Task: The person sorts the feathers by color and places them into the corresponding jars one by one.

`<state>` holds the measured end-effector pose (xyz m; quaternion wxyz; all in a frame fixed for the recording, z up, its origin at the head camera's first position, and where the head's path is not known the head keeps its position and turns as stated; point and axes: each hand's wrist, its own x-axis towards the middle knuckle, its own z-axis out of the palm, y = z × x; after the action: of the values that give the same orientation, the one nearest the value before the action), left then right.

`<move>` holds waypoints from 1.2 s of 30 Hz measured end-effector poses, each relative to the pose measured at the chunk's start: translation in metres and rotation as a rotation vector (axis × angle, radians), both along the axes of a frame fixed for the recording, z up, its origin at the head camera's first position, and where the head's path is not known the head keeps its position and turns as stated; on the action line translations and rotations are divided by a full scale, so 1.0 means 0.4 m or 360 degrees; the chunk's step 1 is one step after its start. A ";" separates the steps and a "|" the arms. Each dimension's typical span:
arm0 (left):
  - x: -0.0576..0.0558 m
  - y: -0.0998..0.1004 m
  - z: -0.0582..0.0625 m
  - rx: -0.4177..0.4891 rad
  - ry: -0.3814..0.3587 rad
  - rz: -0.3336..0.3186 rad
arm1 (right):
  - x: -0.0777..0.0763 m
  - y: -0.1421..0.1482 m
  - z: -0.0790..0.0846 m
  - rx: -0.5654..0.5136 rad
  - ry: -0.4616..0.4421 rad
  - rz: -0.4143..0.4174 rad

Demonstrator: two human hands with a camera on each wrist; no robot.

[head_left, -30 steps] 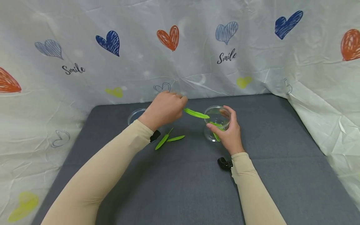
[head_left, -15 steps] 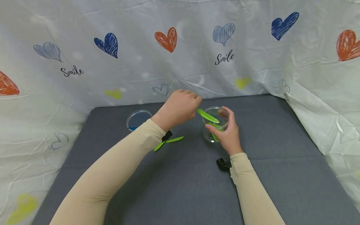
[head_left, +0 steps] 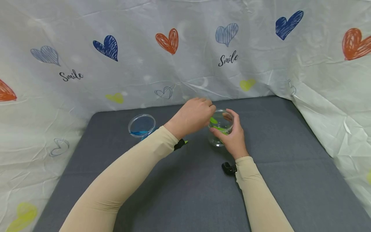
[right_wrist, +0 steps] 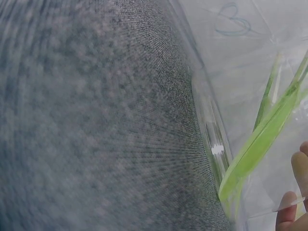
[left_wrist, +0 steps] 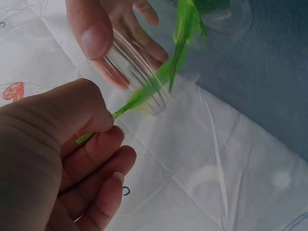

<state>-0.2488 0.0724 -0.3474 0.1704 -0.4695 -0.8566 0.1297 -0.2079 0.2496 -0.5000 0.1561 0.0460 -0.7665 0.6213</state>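
Note:
My left hand (head_left: 192, 116) pinches the thin stem of a long green leaf (left_wrist: 147, 90) between thumb and forefinger, its other fingers loosely curled. The leaf passes through the open mouth of a clear jar (head_left: 215, 140), its blade inside. My right hand (head_left: 235, 139) grips that jar around its upper side, thumb at the front and fingers behind. Within the jar, more green leaves (right_wrist: 260, 142) lean against the wall, as the right wrist view shows. The tip of another green leaf (head_left: 186, 141) pokes out from beneath my left wrist; the rest is hidden.
A second clear jar (head_left: 142, 116) stands at the back left with blue pieces (head_left: 140, 132) in it, partly covered by my left forearm. Dark grey cloth (head_left: 185, 190) covers the table. A white heart-patterned curtain (head_left: 197, 71) hangs behind.
My left hand has moved right and slightly down, carrying the leaf from beside the jar into its mouth. The left wrist now covers most of the loose leaves. My right hand keeps its grip.

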 end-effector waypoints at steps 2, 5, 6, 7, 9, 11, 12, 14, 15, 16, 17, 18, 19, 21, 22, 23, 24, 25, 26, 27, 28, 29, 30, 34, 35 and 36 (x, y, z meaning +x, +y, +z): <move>0.001 0.003 0.000 0.0030 -0.0053 -0.0007 | -0.001 0.000 -0.001 0.0001 -0.0003 -0.0002; 0.001 0.010 -0.004 0.0072 -0.0115 -0.0024 | -0.001 0.001 -0.003 0.0000 -0.0006 -0.0003; 0.001 0.012 -0.006 0.0086 -0.0127 -0.0031 | -0.001 0.002 -0.004 -0.0001 -0.0007 -0.0002; 0.002 0.014 -0.008 0.0102 -0.0141 -0.0040 | -0.001 0.003 -0.004 0.0000 -0.0008 -0.0001; 0.002 0.017 -0.013 0.0113 -0.0159 -0.0045 | -0.001 0.005 -0.005 0.0004 -0.0008 -0.0001; 0.003 0.020 -0.016 0.0122 -0.0181 -0.0042 | -0.002 0.006 -0.005 0.0008 -0.0005 0.0001; 0.003 0.021 -0.017 0.0124 -0.0191 -0.0039 | -0.002 0.006 -0.005 0.0010 -0.0001 0.0002; 0.003 0.022 -0.021 0.0134 -0.0211 -0.0032 | -0.002 0.007 -0.005 0.0013 -0.0001 0.0003; 0.002 0.022 -0.022 0.0141 -0.0218 -0.0028 | -0.002 0.006 -0.005 0.0013 -0.0002 0.0004; 0.002 0.022 -0.023 0.0149 -0.0225 -0.0026 | -0.002 0.006 -0.005 0.0013 -0.0006 0.0005; 0.001 0.021 -0.025 0.0155 -0.0228 -0.0023 | -0.002 0.006 -0.005 0.0012 -0.0010 0.0005; 0.000 0.021 -0.027 0.0162 -0.0233 -0.0019 | -0.002 0.005 -0.005 0.0013 -0.0014 0.0006; -0.001 0.021 -0.028 0.0171 -0.0241 -0.0014 | -0.001 0.005 -0.005 0.0014 -0.0019 0.0007; -0.003 0.020 -0.032 0.0182 -0.0259 -0.0001 | 0.000 0.004 -0.004 0.0017 -0.0025 0.0008; -0.003 0.021 -0.034 0.0186 -0.0269 0.0004 | 0.000 0.004 -0.004 0.0019 -0.0025 0.0010; -0.004 0.021 -0.035 0.0188 -0.0278 0.0010 | 0.000 0.004 -0.004 0.0020 -0.0025 0.0010; -0.004 0.021 -0.037 0.0190 -0.0286 0.0015 | 0.000 0.003 -0.004 0.0020 -0.0024 0.0012; -0.004 0.021 -0.039 0.0191 -0.0291 0.0017 | -0.001 0.003 -0.005 0.0022 -0.0022 0.0013; -0.004 0.021 -0.041 0.0192 -0.0291 0.0018 | -0.001 0.003 -0.005 0.0023 -0.0017 0.0013; -0.004 0.022 -0.042 0.0193 -0.0289 0.0018 | -0.001 0.003 -0.006 0.0026 -0.0013 0.0011; -0.004 0.022 -0.044 0.0193 -0.0286 0.0018 | -0.002 0.003 -0.006 0.0028 -0.0010 0.0009; -0.004 0.022 -0.045 0.0195 -0.0282 0.0019 | -0.002 0.003 -0.006 0.0030 -0.0007 0.0006; -0.005 0.022 -0.046 0.0199 -0.0277 0.0018 | -0.003 0.003 -0.006 0.0032 -0.0005 0.0003; -0.005 0.018 -0.046 0.0214 -0.0296 0.0031 | -0.004 0.002 -0.006 0.0032 -0.0003 -0.0006; -0.006 0.015 -0.045 0.0224 -0.0306 0.0034 | -0.005 0.002 -0.006 0.0029 0.0000 -0.0005; -0.007 0.012 -0.044 0.0234 -0.0320 0.0037 | -0.005 0.003 -0.006 0.0027 0.0002 -0.0006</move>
<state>-0.2515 0.0771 -0.3648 0.1162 -0.4563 -0.8820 0.0208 -0.2098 0.2507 -0.5024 0.1572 0.0463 -0.7716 0.6146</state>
